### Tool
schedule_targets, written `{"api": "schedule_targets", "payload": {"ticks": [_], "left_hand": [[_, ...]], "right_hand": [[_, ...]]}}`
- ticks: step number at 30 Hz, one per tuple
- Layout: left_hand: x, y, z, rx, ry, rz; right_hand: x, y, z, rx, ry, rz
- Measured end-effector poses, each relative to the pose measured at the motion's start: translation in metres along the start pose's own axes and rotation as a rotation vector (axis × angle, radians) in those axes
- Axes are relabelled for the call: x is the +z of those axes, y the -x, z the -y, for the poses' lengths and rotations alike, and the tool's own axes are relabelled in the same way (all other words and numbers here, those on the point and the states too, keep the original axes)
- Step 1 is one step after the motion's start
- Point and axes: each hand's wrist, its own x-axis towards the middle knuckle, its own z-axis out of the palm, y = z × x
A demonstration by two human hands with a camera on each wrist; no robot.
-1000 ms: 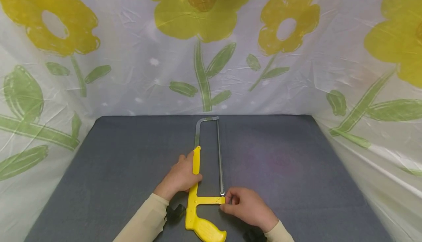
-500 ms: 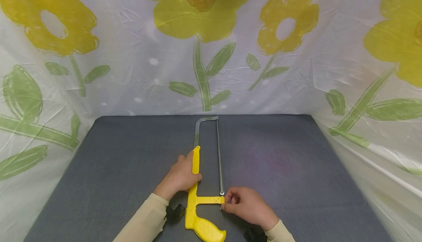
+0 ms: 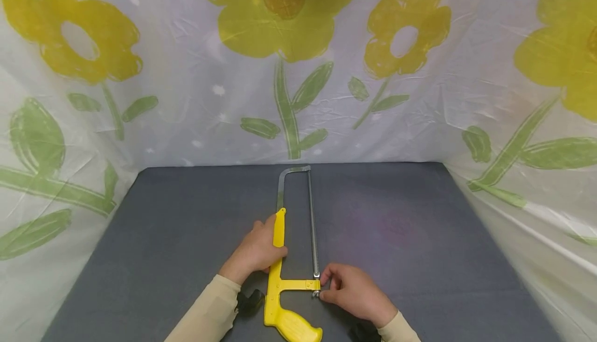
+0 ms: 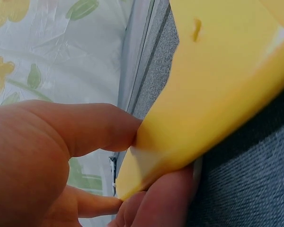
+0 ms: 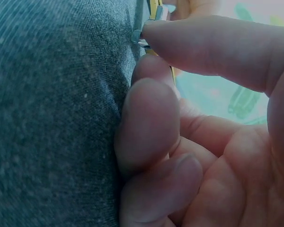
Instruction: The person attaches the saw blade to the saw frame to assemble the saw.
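A hacksaw [image 3: 276,269] with a yellow handle and frame lies on the dark cloth, its silver front bow [image 3: 280,186] pointing away. Its blade [image 3: 312,217] runs along the right side. My left hand [image 3: 255,246] grips the yellow frame about halfway; the left wrist view shows thumb and fingers on either side of the yellow frame [image 4: 203,94]. At the near end of the blade, my right hand [image 3: 356,293] holds a small metal wing nut [image 3: 315,294] with thumb and fingers. In the right wrist view the thumb tip lies against the wing nut [image 5: 138,37], partly hiding it.
A dark grey cloth [image 3: 410,228] covers the table. White curtains [image 3: 186,72] printed with yellow flowers stand behind and on both sides. Black wrist straps [image 3: 249,300] show beneath the sleeves.
My right thumb has shifted slightly, so the wing nut beneath the yellow crossbar shows more. The left hand keeps its grip; the whole view has shifted a little.
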Motion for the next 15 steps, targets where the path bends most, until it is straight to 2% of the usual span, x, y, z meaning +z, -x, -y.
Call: {"api": "schedule_targets", "payload": {"ticks": [15], "left_hand": [[0.0019,-0.001,-0.0005,-0.002,-0.012,-0.008]], "right_hand": [[0.0015,-0.0003,-0.0015,0.002,0.03,-0.018]]}}
